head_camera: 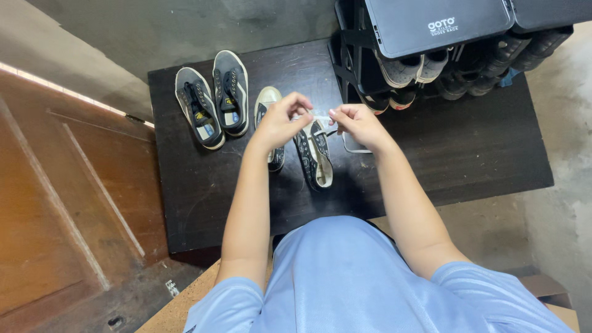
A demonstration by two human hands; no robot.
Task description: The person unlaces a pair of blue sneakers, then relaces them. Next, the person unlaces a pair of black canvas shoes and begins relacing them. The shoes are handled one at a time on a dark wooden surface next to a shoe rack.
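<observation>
Both hands are up over the middle of the dark table [203, 185], pinching a small pale strip [320, 115] between them. The left hand [279, 122] has its fingertips closed on one end, the right hand [357, 123] is closed on the other end, so each grip is a tight fingertip pinch and nothing more. Can't really tell what the strip is, maybe a lace end or a bit of tape; it's too small to say.

Whatever it is, it looks light and floppy, so a pinch at the ends probably suits it better than a full fist. It'd likely slip if the fingers loosen.

Right under the hands sits a black shoe [314, 157] with a pale sole, tilted a bit, and a second shoe [269, 126] is partly hidden behind the left hand. Canvas shoes like that should be light, soft at the upper and stiff at the sole, so the heel or sole edge looks like the easy place to grab.

Room-wise: a grey pair [213, 98] sits well apart to the left, and a rack [394, 61] full of shoes crowds the far right corner near the right hand. The near table edge is just in front of the person's lap, with open tabletop to the right.
</observation>
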